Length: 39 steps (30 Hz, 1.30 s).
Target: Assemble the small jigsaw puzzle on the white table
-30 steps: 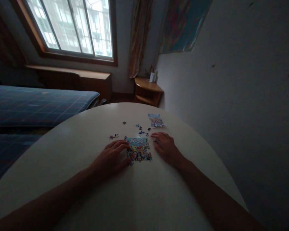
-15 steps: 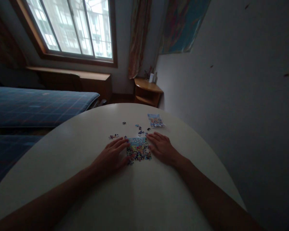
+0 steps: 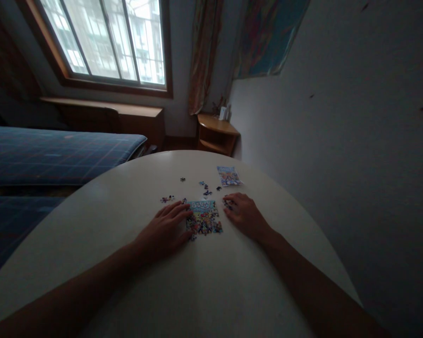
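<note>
A partly joined jigsaw puzzle [image 3: 205,217] with a colourful cartoon picture lies flat on the white round table [image 3: 211,291]. My left hand [image 3: 169,223] rests at its left side, fingers stretched and apart, fingertips touching the left edge. Just right of the puzzle, apart from it, my right hand [image 3: 245,213] has its thumb and fingers curled around a few small puzzle pieces [image 3: 229,203], which they partly cover. Loose puzzle pieces [image 3: 207,192] lie beyond the top edge, and more pieces [image 3: 167,199] sit near my left fingertips.
A small picture packet [image 3: 229,176] lies farther back on the table, and a single piece [image 3: 182,179] is at the back left. A plaid mattress [image 3: 63,157] stands to the left, the wall [image 3: 324,155] to the right. A wooden corner shelf [image 3: 217,126] is behind the table.
My right hand has moved a little to the right, away from the puzzle's edge, and puzzle pieces now show between its thumb and fingers. My left hand has stayed nearly still.
</note>
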{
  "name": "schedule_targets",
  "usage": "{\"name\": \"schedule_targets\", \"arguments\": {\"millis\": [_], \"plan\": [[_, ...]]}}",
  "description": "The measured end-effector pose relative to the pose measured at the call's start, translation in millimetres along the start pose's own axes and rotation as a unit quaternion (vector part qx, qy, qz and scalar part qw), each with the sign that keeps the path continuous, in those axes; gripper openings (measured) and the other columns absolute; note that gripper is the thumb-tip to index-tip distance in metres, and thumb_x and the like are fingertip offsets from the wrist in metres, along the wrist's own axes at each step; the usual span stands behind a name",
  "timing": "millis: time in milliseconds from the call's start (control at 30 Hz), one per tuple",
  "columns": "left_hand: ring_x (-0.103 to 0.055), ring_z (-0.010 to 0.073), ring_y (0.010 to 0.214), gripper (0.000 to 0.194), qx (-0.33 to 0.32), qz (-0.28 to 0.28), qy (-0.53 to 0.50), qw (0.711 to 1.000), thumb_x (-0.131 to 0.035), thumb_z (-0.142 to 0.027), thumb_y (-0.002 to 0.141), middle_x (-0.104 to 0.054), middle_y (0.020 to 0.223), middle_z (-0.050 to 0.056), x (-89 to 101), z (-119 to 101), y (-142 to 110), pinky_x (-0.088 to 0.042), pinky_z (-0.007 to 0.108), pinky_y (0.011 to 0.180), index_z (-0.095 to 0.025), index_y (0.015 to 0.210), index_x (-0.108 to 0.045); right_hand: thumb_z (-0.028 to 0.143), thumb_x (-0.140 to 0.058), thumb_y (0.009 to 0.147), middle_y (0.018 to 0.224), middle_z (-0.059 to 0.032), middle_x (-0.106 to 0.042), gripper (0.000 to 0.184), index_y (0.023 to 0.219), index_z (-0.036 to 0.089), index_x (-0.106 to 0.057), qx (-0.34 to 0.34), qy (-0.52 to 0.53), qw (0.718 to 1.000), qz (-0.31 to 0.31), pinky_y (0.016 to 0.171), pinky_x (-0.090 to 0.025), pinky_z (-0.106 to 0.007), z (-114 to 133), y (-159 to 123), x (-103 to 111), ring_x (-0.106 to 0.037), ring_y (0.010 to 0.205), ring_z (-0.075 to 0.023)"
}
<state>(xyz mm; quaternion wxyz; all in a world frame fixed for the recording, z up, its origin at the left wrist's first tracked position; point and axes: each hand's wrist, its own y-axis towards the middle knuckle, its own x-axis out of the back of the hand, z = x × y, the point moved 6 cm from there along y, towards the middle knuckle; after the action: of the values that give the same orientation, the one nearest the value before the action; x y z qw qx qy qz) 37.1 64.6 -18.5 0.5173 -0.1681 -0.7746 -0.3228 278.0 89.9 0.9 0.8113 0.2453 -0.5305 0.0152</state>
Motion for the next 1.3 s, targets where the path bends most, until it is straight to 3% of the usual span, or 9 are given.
{"name": "schedule_targets", "arguments": {"millis": [167,400,700,1000,1167,1300], "plan": [[-0.038,0.0293,0.141,0.046,0.003,0.009,-0.007,1.0,-0.056,-0.042,0.092,-0.051,0.146,0.007,0.2,-1.4,-0.1,-0.035,0.051,0.116,-0.022,0.133,-0.053,0.035,-0.068,0.083,0.116,-0.0104,-0.064,0.023,0.101,0.021,-0.072,-0.072,-0.008,0.997,-0.03,0.098,-0.042,-0.045,-11.6,-0.4,1.1,-0.057,0.111,-0.0277],[-0.039,0.029,0.14,0.044,0.003,0.006,-0.012,1.0,-0.055,-0.044,0.093,-0.051,0.146,0.006,2.1,-3.9,0.5,-0.035,0.052,0.116,-0.023,0.133,-0.053,0.023,-0.064,0.084,0.117,-0.0077,-0.064,0.013,0.093,0.025,-0.075,-0.056,-0.003,0.998,-0.01,0.101,-0.04,-0.047,-5.9,-0.5,2.3,-0.056,0.112,-0.0261],[-0.038,0.0287,0.141,0.046,0.004,0.015,-0.01,1.0,-0.056,-0.042,0.092,-0.051,0.146,0.007,2.7,-4.8,-0.8,-0.035,0.052,0.116,-0.023,0.134,-0.052,0.027,-0.067,0.082,0.121,-0.0098,-0.065,0.01,0.089,0.022,-0.074,-0.112,0.001,0.991,0.071,0.095,-0.041,-0.047,-15.9,-3.1,0.1,-0.054,0.115,-0.0299],[-0.036,0.0284,0.142,0.048,0.008,0.032,0.003,0.999,-0.054,-0.043,0.093,-0.049,0.148,0.007,2.1,-4.9,-0.3,-0.035,0.051,0.116,-0.022,0.136,-0.05,0.029,-0.065,0.085,0.102,-0.0065,-0.073,0.01,0.09,0.023,-0.072,-0.099,-0.007,0.991,0.093,0.096,-0.035,-0.049,-4.8,-5.1,5.7,-0.056,0.112,-0.0298],[-0.037,0.0284,0.141,0.048,0.007,0.031,0.007,0.999,-0.054,-0.044,0.093,-0.048,0.149,0.006,1.1,-3.4,-1.1,-0.034,0.051,0.116,-0.023,0.136,-0.05,0.023,-0.064,0.086,0.093,-0.0058,-0.074,0.014,0.097,0.024,-0.072,-0.07,0.024,0.994,0.084,0.091,-0.042,-0.043,0.7,-5.2,11.3,-0.062,0.102,-0.0258],[-0.038,0.029,0.14,0.047,0.007,0.022,0.0,1.0,-0.056,-0.044,0.092,-0.048,0.148,0.006,2.0,-3.9,-0.5,-0.035,0.052,0.115,-0.024,0.134,-0.05,0.022,-0.063,0.088,0.096,-0.0045,-0.074,0.009,0.089,0.024,-0.072,-0.035,0.074,0.993,0.083,0.086,-0.047,-0.038,19.3,-9.9,17.9,-0.065,0.094,-0.0218]]}}
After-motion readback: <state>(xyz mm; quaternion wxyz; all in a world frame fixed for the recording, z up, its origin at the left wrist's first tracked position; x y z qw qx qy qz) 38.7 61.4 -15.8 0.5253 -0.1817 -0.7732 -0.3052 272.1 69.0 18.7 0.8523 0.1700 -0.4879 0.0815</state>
